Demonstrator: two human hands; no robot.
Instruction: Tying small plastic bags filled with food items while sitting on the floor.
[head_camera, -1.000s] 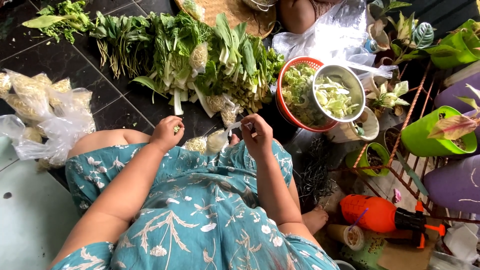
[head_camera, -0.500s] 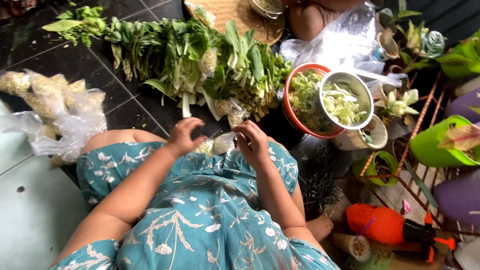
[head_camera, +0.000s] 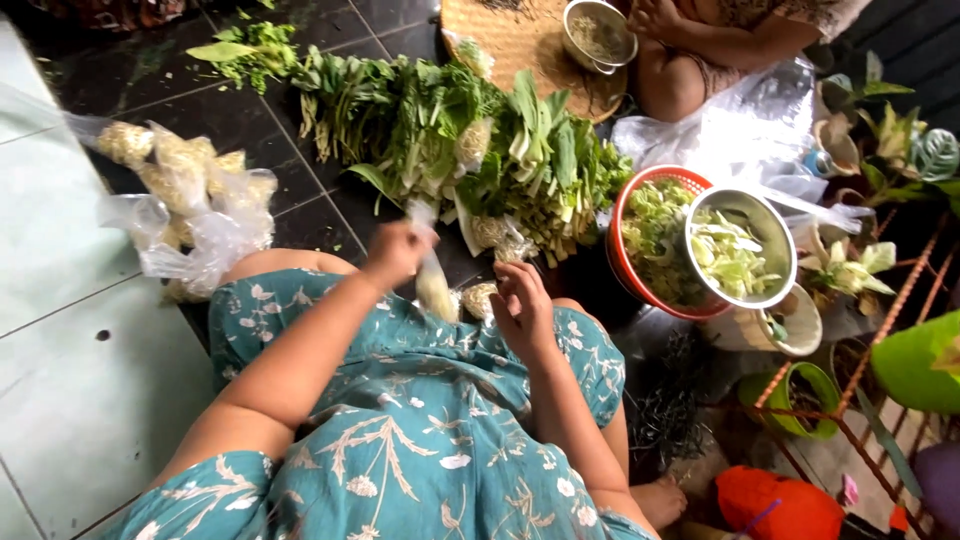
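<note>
Your left hand pinches shut on the neck of a small clear bag of sprouts, hanging it over your lap so its contents settle; your right hand hovers beside, fingers loosely curled, empty.

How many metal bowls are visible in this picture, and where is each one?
2. One metal bowl holds chopped greens and sits partly inside the red basket at right. The other metal bowl is on the woven tray at top, by another person. Others may be hidden.

Dark tiled floor carries leafy greens and a red basket.
</note>
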